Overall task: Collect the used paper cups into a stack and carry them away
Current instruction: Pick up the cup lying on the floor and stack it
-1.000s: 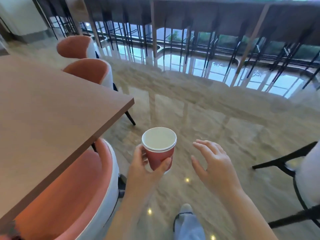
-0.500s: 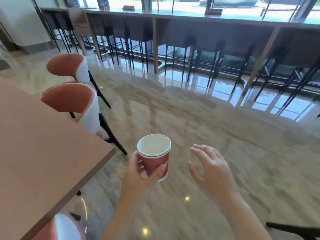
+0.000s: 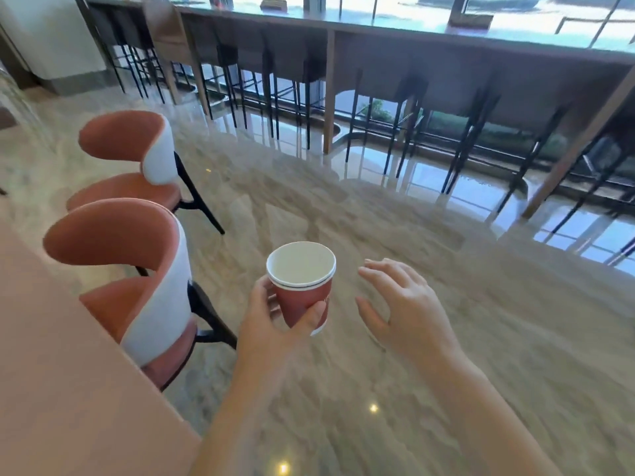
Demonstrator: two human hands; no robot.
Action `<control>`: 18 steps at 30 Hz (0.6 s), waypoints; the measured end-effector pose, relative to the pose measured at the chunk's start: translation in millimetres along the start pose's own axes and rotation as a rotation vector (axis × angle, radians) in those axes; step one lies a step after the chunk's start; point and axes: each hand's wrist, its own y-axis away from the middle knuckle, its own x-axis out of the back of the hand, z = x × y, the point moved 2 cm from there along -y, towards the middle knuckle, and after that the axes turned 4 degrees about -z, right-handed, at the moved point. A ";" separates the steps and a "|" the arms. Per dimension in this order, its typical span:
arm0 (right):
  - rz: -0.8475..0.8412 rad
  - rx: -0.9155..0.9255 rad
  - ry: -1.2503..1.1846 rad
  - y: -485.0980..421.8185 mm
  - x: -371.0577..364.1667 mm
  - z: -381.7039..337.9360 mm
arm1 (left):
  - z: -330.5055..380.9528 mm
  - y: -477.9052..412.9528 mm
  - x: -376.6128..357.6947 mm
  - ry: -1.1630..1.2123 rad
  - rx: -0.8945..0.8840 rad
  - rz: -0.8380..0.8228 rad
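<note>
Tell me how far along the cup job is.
Done: red paper cups look nested, two white rims showing. In hand: the left hand grips that stack upright over the glossy marble floor, beside the wooden table; the right hand is open, empty. Left: carrying it away; no bin visible.

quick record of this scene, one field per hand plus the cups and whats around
cups: red paper cups, nested, upright, two rims showing, top one looks empty
left hand: grips the cups round the side, over the floor
right hand: fingers relaxed, beside the cups, not touching
surroundings: wooden table at left; near orange chair and far orange chair beside it
</note>
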 end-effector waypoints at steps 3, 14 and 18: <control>-0.021 0.007 -0.029 -56.0 -25.6 13.5 | -6.2 -59.9 -0.8 -0.016 0.018 0.007; -0.081 -0.071 -0.117 -254.7 -103.9 144.0 | -41.8 -281.2 -61.5 -0.051 0.064 0.072; -0.079 -0.032 -0.124 -344.7 -115.3 191.3 | -27.5 -376.9 -89.7 -0.074 0.027 0.087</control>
